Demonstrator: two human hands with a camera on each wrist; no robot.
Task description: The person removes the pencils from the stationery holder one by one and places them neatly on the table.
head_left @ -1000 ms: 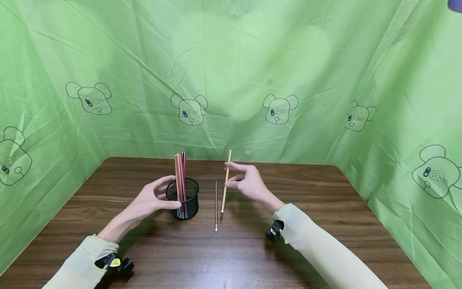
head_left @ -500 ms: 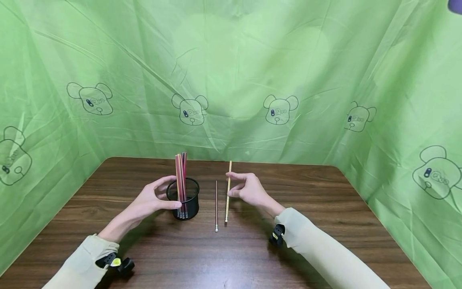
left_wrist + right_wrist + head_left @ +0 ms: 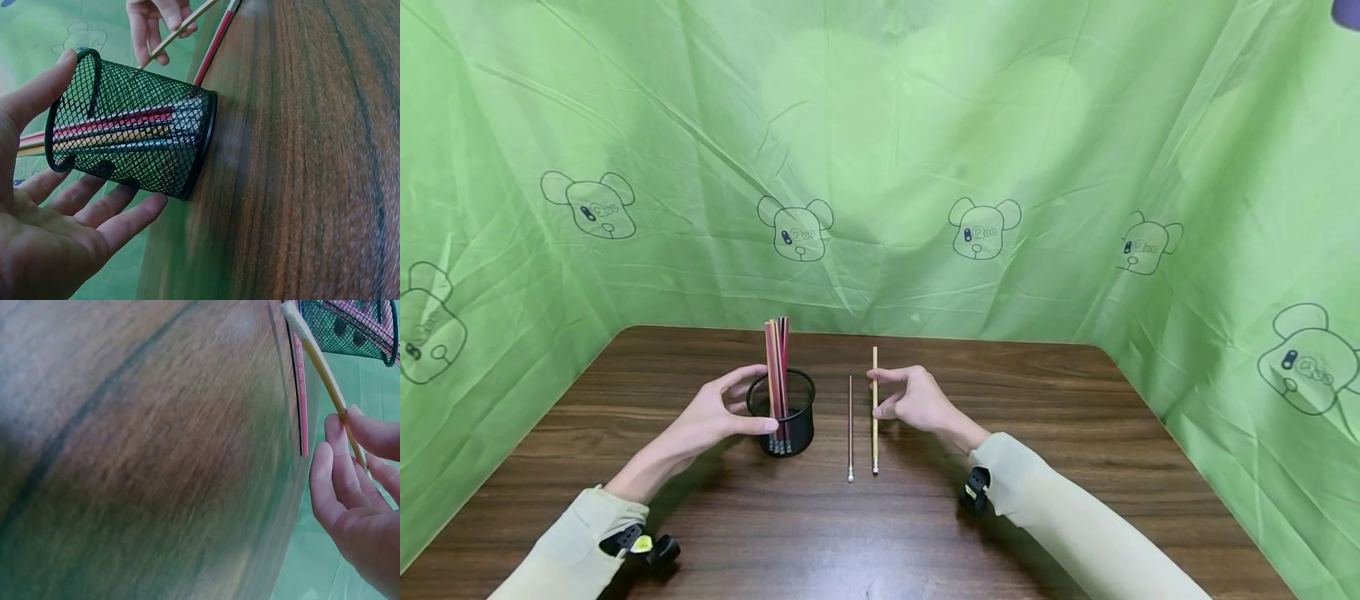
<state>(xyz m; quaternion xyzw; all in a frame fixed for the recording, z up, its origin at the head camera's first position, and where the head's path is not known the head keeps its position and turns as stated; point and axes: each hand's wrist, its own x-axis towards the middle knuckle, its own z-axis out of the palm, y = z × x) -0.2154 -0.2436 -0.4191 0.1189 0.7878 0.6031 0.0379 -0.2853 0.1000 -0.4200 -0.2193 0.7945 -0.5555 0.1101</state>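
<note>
The right hand [image 3: 913,400] pinches a yellow pencil [image 3: 875,408] between thumb and fingertips, and the pencil has come down since a second ago: then it was lifted and tilted with its top toward one o'clock, now it lies nearly flat along the wooden table [image 3: 1075,433], pointing from six to twelve o'clock, its eraser end nearest the person. It sits just beside a red pencil [image 3: 850,427] already lying on the table at its nine o'clock side, the two almost parallel and slightly apart. In the right wrist view the fingers [image 3: 340,469] are pressed close together around the yellow shaft, the eraser tip close to the wood. The left hand [image 3: 715,417] has not shifted; it cups the black mesh pencil cup [image 3: 780,412] from the nine o'clock side, thumb up at the rim and fingers loosely curved around the lower wall, as the left wrist view shows. The cup stands upright with a bunch of red and yellow pencils [image 3: 776,367] sticking out of it. A green cloth with bear drawings [image 3: 977,229] hangs behind the table.
</note>
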